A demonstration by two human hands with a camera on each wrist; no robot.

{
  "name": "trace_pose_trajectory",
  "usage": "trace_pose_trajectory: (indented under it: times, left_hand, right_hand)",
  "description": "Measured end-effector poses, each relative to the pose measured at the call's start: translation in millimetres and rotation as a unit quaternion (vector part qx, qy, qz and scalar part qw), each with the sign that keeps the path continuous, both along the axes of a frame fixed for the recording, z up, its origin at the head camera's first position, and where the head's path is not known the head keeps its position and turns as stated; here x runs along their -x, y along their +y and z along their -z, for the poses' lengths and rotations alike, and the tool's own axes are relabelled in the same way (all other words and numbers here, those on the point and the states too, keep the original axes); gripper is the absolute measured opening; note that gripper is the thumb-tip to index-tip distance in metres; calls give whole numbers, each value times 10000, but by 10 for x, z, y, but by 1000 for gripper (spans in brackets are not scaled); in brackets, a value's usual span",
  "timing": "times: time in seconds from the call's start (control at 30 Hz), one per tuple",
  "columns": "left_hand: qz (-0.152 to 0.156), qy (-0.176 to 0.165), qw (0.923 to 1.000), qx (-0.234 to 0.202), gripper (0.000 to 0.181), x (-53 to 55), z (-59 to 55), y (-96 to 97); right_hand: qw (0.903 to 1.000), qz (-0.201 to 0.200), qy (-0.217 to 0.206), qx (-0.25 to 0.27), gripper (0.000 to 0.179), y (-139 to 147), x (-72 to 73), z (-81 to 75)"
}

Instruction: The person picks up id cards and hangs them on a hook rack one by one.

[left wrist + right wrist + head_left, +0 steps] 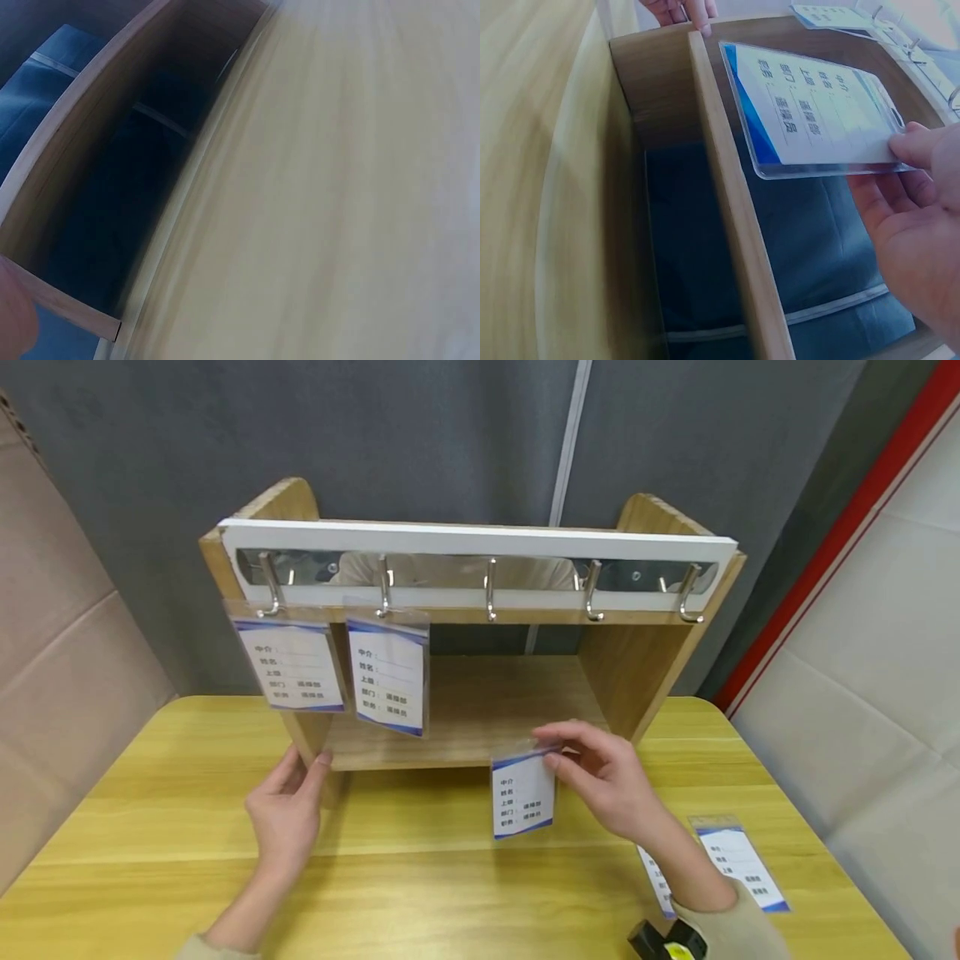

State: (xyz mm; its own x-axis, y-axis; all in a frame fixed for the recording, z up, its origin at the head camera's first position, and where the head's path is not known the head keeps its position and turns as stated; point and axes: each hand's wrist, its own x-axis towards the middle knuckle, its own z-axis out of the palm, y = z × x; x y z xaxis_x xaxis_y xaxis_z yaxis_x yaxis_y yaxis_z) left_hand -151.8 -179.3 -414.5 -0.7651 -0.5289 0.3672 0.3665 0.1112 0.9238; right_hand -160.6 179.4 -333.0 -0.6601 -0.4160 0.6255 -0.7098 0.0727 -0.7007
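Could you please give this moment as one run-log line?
left hand: grips left side of shelf | right hand: pinches badge, unhung | hung badges: two, leftmost hooks | loose badges: two, on table

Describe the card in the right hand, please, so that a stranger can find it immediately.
Find the wooden shelf on the yellow table. At its front, the right hand pinches a white card with blue edges. Unlike the two hanging cards and the two flat cards on the table, this one is held.
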Motion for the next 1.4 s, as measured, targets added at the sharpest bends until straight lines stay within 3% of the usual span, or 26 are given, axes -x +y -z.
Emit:
trace_pose_trajectory:
  times: [0.23,0.57,0.9,1.2,1.4]
  left_hand:
    - [9,37,10000,-9,38,-1,2,3]
    - [15,185,9998,-38,38,17,4,6]
    - [36,176,9998,-91,38,10,10,23]
    - [-136,115,9998,-41,36,9,6,36]
    - [-135,241,9994,-193,35,4,22,37]
  right_hand:
    - [9977,59,345,584,39,-94,-5,-121]
    - [9904,642,709,1003,32,-222,9,-337]
    - [9866,592,921,1212,29,-324,18,-459]
    - [9842,370,1006,1407,31,-436,15,-583]
    - [9817,378,1134,1482,30,-507,48,-679]
